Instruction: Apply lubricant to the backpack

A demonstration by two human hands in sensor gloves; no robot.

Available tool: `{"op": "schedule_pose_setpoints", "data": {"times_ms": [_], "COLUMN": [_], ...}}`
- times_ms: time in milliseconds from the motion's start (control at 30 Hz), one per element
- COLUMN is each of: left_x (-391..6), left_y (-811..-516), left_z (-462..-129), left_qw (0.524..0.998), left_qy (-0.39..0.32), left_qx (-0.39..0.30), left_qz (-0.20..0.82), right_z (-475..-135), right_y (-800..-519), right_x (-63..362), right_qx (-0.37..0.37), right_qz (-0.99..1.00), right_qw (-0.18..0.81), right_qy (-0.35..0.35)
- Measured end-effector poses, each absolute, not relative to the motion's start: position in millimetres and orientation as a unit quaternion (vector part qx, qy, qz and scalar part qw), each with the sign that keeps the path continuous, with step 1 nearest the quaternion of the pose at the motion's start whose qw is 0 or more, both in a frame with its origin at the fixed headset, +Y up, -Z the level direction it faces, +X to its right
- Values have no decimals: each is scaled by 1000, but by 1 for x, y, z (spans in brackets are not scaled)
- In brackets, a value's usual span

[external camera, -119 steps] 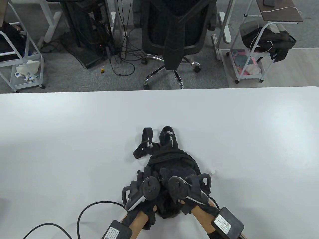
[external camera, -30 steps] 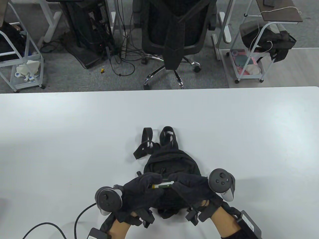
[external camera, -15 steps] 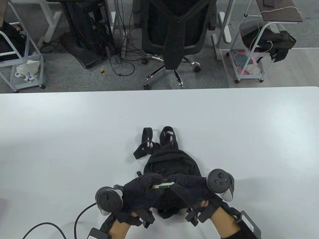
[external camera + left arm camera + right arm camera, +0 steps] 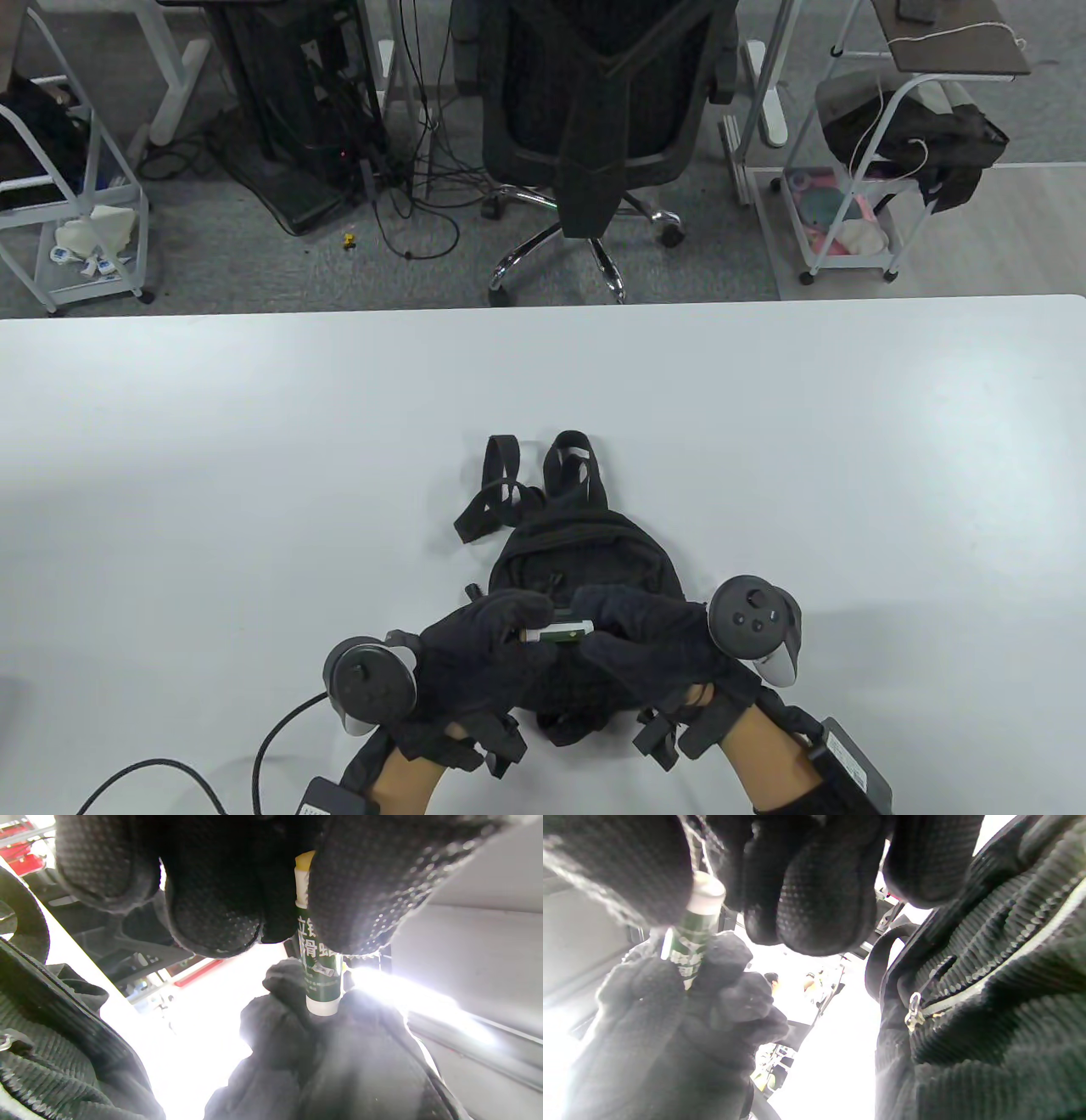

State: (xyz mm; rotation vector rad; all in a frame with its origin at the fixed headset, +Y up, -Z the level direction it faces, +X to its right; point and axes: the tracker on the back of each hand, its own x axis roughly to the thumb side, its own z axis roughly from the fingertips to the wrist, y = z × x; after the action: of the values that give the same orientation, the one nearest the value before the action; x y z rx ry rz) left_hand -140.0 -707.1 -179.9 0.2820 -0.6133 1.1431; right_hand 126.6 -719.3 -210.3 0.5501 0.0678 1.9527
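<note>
A black backpack (image 4: pixel 585 560) lies flat on the white worktop (image 4: pixel 212 475), near its front edge and about midway across, with its straps (image 4: pixel 492 492) and top loop (image 4: pixel 570 463) spread out on the far side. Both gloved hands hover just above the near half of the bag, and between them they hold a small green lubricant stick (image 4: pixel 557 632) lying roughly level, its long axis running left to right.

The left hand (image 4: pixel 479 654) is curled, its fingertips pinching the stick's pale, yellow-tipped end; in the left wrist view two fingers (image 4: pixel 212 899) close around that end of the stick (image 4: pixel 319 971), with the white printing on the green label showing below them. The right hand (image 4: pixel 649 645) is also curled, its fingers gripping the opposite end, where the stick has a white cap. In the right wrist view that cap end (image 4: pixel 702 897) sits against the right thumb, while the left hand (image 4: pixel 683 1014) wraps the stick's lower part.

The right wrist view also shows the backpack's ribbed fabric (image 4: pixel 1001 984) close by on the right, with a metal zip pull (image 4: pixel 913 1012) hanging at the end of a closed zip line. A tracker (image 4: pixel 369 683) rides outside the left hand and another (image 4: pixel 753 624) outside the right. A black cable (image 4: pixel 280 730) runs across the worktop from the left wrist.
</note>
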Motion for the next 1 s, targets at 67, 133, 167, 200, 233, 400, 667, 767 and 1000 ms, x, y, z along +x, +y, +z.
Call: {"op": "schedule_pose_setpoints", "data": {"times_ms": [67, 133, 167, 200, 233, 400, 667, 767, 1000], "left_x": [-140, -139, -139, -139, -138, -140, -140, -140, -141], "left_y": [-707, -707, -707, -707, -707, -706, -707, -707, -708], "left_z": [-180, -180, -179, -179, -179, -180, -180, -180, -181], "left_qw": [787, 788, 788, 788, 788, 793, 791, 797, 794], "left_qy": [-284, -286, -286, -286, -286, -286, -284, -283, -279], "left_qx": [129, 129, 129, 129, 129, 134, 131, 130, 125], "left_qz": [532, 531, 529, 529, 529, 522, 525, 517, 525], "right_z": [-211, -212, -212, -212, -212, -210, -214, -212, -212], "right_y": [-721, -725, -726, -727, -726, -720, -729, -725, -725], "right_x": [127, 127, 126, 126, 125, 125, 126, 125, 127], "right_qx": [223, 214, 211, 213, 218, 220, 212, 217, 217], "right_qz": [820, 819, 816, 815, 815, 832, 815, 822, 820], "right_qw": [526, 531, 537, 537, 534, 509, 537, 525, 527], "right_qy": [31, 38, 44, 47, 50, 27, 60, 45, 46]}}
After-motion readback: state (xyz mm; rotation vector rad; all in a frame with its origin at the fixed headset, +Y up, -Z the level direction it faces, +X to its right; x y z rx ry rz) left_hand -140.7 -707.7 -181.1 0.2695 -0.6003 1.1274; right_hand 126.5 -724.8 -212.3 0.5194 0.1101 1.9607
